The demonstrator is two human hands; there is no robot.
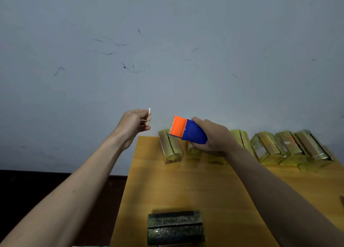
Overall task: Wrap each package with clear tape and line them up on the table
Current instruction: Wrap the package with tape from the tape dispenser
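A pale grey wall (167, 41) with dark scuff marks fills the upper two thirds of the frame, and a yellow wooden bench (186, 187) runs from the lower centre out to the right edge.

Along the far side of the bench, at centre right, stands a row of yellow packages (268, 146), side by side and close together, glossy as if already wrapped; the leftmost package (170, 147) stands a little apart from the rest, and the middle of the row is hidden behind the right hand. At the bottom centre of the frame a dark package (176, 227) lies alone on the near part of the bench, well apart from the row.

The right hand (216, 136) curls round the blue body of a blue and orange tape dispenser (187, 128), held in the air above the row. The left hand (136, 124), at centre left beyond the bench edge, pinches what looks like the free end of clear tape (149, 113) between thumb and fingertips; the strip itself is too thin to follow back to the dispenser.

Judging from this, most packages are taped and lined up. The dark package appears to be the one in hand: tape is being drawn out for it, and it has yet to join the row.
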